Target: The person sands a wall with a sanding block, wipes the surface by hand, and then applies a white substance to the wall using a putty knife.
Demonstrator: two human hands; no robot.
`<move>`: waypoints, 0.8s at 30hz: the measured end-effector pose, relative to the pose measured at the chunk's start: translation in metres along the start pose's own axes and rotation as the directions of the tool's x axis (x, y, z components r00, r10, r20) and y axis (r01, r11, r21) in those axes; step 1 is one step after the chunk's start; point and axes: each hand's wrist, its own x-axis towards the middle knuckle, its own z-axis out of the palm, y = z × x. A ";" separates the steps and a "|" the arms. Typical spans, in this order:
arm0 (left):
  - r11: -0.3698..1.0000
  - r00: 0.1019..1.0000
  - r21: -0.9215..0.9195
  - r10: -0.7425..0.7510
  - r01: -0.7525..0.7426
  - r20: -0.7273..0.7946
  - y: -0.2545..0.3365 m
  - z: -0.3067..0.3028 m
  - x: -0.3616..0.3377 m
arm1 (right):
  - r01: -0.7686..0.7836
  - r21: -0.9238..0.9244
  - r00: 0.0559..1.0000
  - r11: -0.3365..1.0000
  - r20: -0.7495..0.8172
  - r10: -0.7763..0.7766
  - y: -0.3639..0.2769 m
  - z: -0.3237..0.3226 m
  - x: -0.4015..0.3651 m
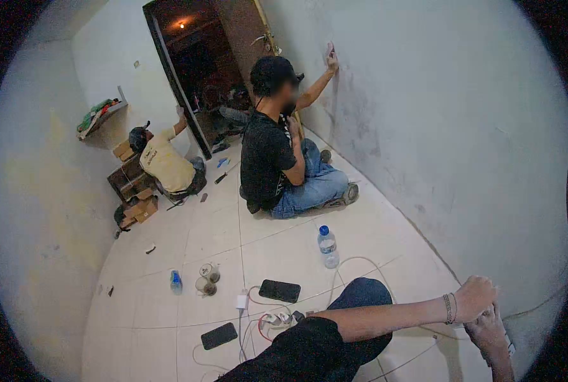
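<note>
My left hand (476, 299) reaches out to the right, close to the wall, with a bracelet (449, 308) on its wrist. Its fingers are curled closed, and whatever they may hold is hidden. Just below it and touching it is my right hand (486, 332), fingers bent; its grip is partly covered by the left hand. A small pale thing with dark marks (511, 345) shows beside my right wrist, too indistinct to name. My bent knee in dark trousers (368, 299) lies under my left forearm.
On the tiled floor (214, 219) are a water bottle (327, 247), two phones (279, 291), a white charger (242, 302) with tangled cables, glasses (206, 280) and a blue-labelled cup (176, 282). One person (271, 153) sits touching the wall (424, 127); another (167, 162) crouches by the doorway near boxes (141, 210).
</note>
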 end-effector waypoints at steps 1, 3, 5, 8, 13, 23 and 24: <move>1.000 1.000 -0.013 -0.004 0.004 0.016 0.001 -0.003 0.000 | 0.032 -0.031 0.998 0.999 -0.047 -0.033 -0.001 -0.003 0.003; 0.999 0.999 -0.039 -0.012 0.014 0.048 0.002 -0.009 -0.001 | 0.042 -0.052 0.999 0.998 -0.029 -0.044 0.000 -0.002 0.001; 0.999 1.000 0.052 0.009 -0.011 0.030 0.001 -0.001 -0.001 | 0.000 -0.029 0.995 1.000 0.101 0.003 0.005 0.004 -0.005; 0.999 0.999 0.048 0.022 -0.023 0.027 0.002 -0.002 -0.002 | -0.004 -0.036 1.000 0.999 -0.002 0.004 0.002 0.004 -0.001; 0.995 0.994 0.057 0.079 -0.083 0.072 -0.003 0.011 0.000 | -0.014 -0.048 0.999 0.999 -0.038 0.012 -0.003 -0.001 0.000; 0.997 0.995 0.014 0.071 -0.072 0.075 0.003 -0.003 0.001 | -0.062 -0.032 0.985 0.998 -0.163 0.057 -0.001 -0.001 -0.002; 0.998 0.996 -0.005 0.067 -0.067 0.062 0.003 -0.004 0.001 | -0.131 0.110 0.988 0.985 -0.073 0.139 -0.001 -0.005 0.002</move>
